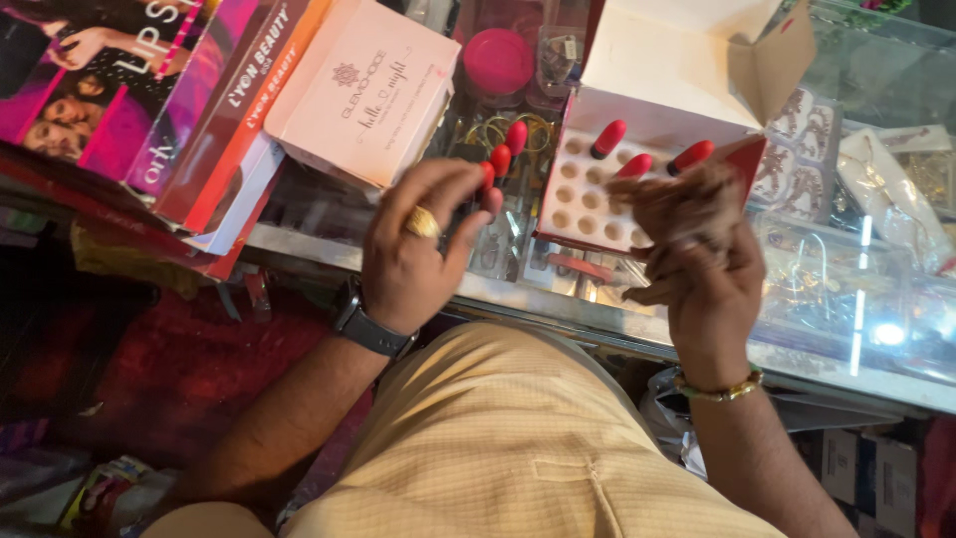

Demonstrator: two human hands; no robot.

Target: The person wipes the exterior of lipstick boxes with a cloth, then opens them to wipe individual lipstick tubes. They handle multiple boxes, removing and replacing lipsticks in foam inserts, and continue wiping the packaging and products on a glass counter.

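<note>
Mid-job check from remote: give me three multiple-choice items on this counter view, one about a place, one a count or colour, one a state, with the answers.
1. Where does the white tray with round holes lie?
A. on the glass counter
B. on the floor
C. on a chair

2. How many red-capped sticks stand in that tray?
A. three
B. seven
C. none

3. What is the left hand doing?
A. lying flat and empty
B. pinching red-capped sticks
C. gripping the pink box

Answers:
1 A, the tray sits in an open carton on the glass counter.
2 A, three red caps rise from its far rows.
3 B, red sticks show at its fingertips. The right hand is blurred.
</note>
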